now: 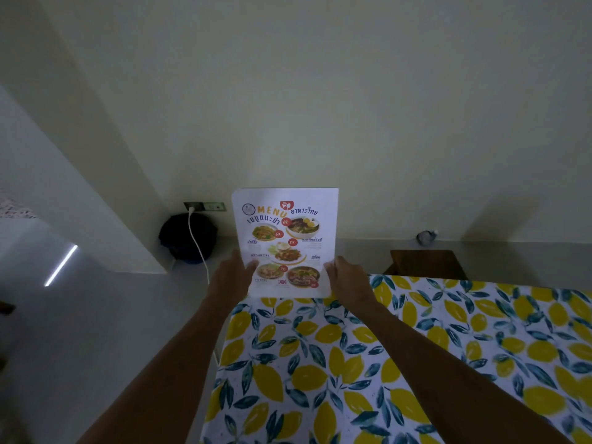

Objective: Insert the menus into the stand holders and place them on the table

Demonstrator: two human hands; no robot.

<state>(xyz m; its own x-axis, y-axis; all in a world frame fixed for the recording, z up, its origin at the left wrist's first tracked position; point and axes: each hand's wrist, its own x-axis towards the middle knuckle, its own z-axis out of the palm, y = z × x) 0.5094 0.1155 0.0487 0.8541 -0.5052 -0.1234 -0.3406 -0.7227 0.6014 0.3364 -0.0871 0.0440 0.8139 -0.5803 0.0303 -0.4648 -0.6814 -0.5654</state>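
Both hands are holding 1 menu [285,241] upright above the far left corner of the bench [400,354], which is wearing a lemon-print cloth. The left hand [230,277] is keeping its grip closed on the sheet's lower left edge, and the right hand [347,278] is pinching the lower right edge. Behind, a white cable [196,238] is hanging from a wall socket [205,206] past a dark bag [187,237].
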